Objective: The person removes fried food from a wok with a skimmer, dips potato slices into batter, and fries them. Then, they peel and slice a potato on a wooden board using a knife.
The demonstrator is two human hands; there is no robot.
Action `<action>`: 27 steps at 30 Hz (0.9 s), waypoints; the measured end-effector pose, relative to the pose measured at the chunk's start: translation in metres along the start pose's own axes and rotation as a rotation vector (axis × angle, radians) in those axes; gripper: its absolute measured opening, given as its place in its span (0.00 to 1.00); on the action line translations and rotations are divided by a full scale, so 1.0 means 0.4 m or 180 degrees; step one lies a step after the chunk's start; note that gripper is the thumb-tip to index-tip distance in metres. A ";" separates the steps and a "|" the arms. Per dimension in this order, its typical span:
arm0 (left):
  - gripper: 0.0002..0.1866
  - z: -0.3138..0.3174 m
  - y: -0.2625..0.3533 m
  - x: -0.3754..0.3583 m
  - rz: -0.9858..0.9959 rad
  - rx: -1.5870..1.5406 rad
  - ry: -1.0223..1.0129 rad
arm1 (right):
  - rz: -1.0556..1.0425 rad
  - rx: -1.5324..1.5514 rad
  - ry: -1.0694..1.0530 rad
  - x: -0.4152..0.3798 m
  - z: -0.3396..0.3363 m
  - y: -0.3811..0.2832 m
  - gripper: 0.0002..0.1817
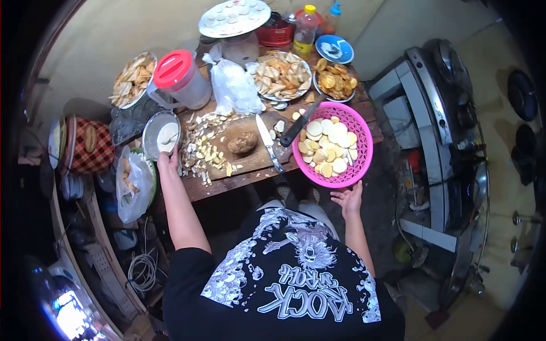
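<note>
My left hand (166,161) grips the near rim of a metal bowl (151,140) that holds white powder and something like a spoon, at the table's left side. My right hand (348,200) is just below the near rim of a pink plastic basket (364,156), its fingers spread. Sliced potatoes (327,145) fill much of that basket. A black-handled knife (296,128) lies across the basket's left rim. Between my hands is a wooden cutting board (250,165) with an unpeeled potato (242,143) and a second knife (267,139). Peel scraps (207,153) are strewn left of the potato.
Behind the board stand a red-lidded pitcher (182,79), a white plastic bag (233,85), a plate of folded pastries (282,77), a plate of fried slices (335,79) and a yellow-capped bottle (305,31). A checkered container (88,145) is at left, a stove (426,74) at right.
</note>
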State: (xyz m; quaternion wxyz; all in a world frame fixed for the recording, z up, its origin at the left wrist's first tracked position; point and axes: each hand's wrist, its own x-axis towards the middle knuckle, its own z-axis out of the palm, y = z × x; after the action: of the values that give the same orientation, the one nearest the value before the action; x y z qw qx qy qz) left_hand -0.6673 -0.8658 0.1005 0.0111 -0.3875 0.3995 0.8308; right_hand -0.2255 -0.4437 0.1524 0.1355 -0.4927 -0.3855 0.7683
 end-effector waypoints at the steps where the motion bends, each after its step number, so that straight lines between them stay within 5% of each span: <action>1: 0.19 -0.008 0.001 0.013 -0.0018 0.0022 -0.0074 | -0.0006 -0.0028 0.0017 -0.001 0.001 -0.001 0.39; 6: 0.18 0.017 0.014 -0.131 -0.0038 0.0241 -0.0383 | 0.0040 -0.0103 0.0110 -0.001 0.001 0.000 0.37; 8: 0.19 0.012 0.034 -0.184 -0.0125 0.0463 -0.0997 | -0.0006 -0.0091 0.0004 -0.002 -0.002 -0.004 0.40; 17: 0.16 0.217 -0.038 -0.773 -0.0149 0.1432 -0.2237 | -0.0230 0.0341 0.0998 0.035 -0.078 0.041 0.27; 21: 0.21 0.304 -0.170 -0.958 -0.0563 0.1811 -0.3002 | -0.1004 0.0896 0.1887 0.020 -0.168 -0.006 0.13; 24: 0.28 0.350 -0.308 -1.120 -0.0726 0.2391 -0.3298 | -0.1733 0.1109 0.2130 -0.058 -0.242 -0.122 0.11; 27: 0.29 0.361 -0.491 -1.248 -0.0993 0.2579 -0.3955 | -0.3076 0.0311 0.2218 -0.215 -0.292 -0.296 0.07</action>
State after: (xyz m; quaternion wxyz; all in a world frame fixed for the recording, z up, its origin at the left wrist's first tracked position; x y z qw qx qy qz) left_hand -0.3454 -0.4898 0.3524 0.4931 0.1343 0.5343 0.6733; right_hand -0.1042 -0.3618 0.2690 0.6107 -0.4778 -0.4629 0.4296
